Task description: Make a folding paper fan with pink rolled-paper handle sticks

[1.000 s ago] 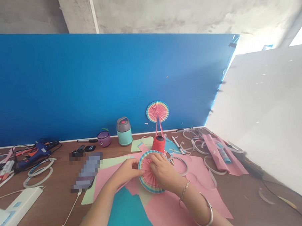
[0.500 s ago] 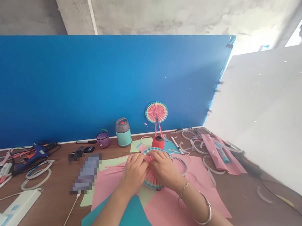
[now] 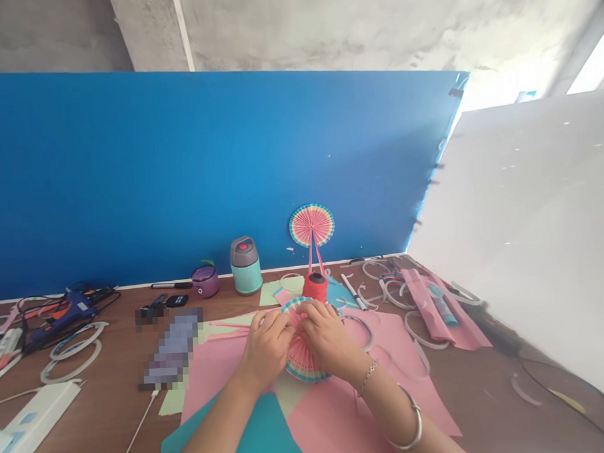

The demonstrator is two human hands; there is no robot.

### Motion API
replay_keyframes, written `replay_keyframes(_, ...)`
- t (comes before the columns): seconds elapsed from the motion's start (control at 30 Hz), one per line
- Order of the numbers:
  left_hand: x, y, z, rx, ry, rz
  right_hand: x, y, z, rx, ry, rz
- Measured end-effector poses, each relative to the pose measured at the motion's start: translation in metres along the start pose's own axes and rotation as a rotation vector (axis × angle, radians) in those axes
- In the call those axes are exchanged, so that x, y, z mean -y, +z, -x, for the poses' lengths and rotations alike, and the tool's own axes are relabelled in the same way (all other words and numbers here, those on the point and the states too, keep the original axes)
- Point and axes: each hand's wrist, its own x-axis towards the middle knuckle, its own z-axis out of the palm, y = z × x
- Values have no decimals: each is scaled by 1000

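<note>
A round pleated paper fan (image 3: pixel 302 363), pink with a rainbow rim, lies on pink paper (image 3: pixel 398 376) on the wooden table. My left hand (image 3: pixel 266 345) presses on its left side with fingers curled over the pleats. From the right, my right hand (image 3: pixel 329 339) grips the fan's top edge with closed fingers; its wrist wears a chain and a bangle. Two thin pink sticks (image 3: pixel 226 328) run left from the fan. A red thread spool (image 3: pixel 314 287) stands just behind the hands.
A second finished fan (image 3: pixel 311 226) leans on the blue board. A teal flask (image 3: pixel 245 264), a purple pot (image 3: pixel 207 281), a blue glue gun (image 3: pixel 68 309), tape rings (image 3: pixel 72 350), a teal sheet (image 3: pixel 261 435) and white rings at right (image 3: pixel 421 328) lie around. A white board (image 3: pixel 532 230) closes the right side.
My left hand moved from the fan's left edge onto the fan, meeting the right hand. The fan is now more folded under both hands, and the pink sticks show at its left.
</note>
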Motion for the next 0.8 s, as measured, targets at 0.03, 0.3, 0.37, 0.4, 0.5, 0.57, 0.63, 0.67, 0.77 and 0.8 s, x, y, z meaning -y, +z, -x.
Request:
replay_keyframes(0.03, 1, 1, 0, -22, -5, 9, -1, 2, 1, -2, 4, 1)
replay_keyframes(0.3, 21, -3, 3, -101, -51, -2, -16, -5, 2, -34, 30, 39)
replay_keyframes(0.37, 25, -5, 4, -111, -86, -2, -18, -7, 3, -44, 41, 43)
replay_keyframes(0.4, 26, -6, 5, -106, -97, 1, -19, -8, 3, -48, 44, 41)
replay_keyframes(0.5, 26, -7, 5, -70, -75, 10, -19, -8, 3, -44, 51, 36)
replay_keyframes(0.57, 24, -5, 5, -59, -42, 9, -18, -8, 3, -32, 56, 37)
replay_keyframes(0.63, 22, -3, 5, -76, -30, 6, -18, -7, 3, -26, 59, 37)
replay_keyframes(0.67, 21, -2, 5, -90, -35, 5, -18, -7, 3, -26, 59, 35)
replay_keyframes(0.77, 20, -1, 5, -127, -56, 2, -17, -7, 2, -37, 51, 14)
replay_keyframes(0.8, 19, -2, 5, -132, -64, 4, -18, -8, 2, -51, 53, 0)
